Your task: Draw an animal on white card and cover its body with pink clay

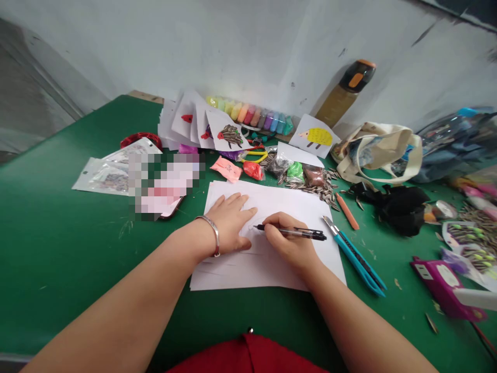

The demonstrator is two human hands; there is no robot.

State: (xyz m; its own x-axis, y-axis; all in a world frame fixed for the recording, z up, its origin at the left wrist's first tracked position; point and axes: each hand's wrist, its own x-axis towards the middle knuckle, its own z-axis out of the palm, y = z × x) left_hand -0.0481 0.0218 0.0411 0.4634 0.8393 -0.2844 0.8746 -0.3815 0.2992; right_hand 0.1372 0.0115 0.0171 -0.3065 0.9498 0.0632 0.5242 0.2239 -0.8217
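A clear pack (254, 116) by the wall holds rows of coloured clay, and small plastic packets (254, 170) nearer the paper hold red, green and brown lumps beside loose sunflower seeds (328, 190). The tote bag's (378, 150) contents are mostly hidden, pixelation covers much of a phone (171, 207), and the right edge cuts off a purple tool (446, 287). The left hand (229, 223) lies open, fingers spread, on the white paper (272, 269); right of it, the right hand (289, 241), fingers curled, pinches a black pen (303, 233), its tip at faint lines
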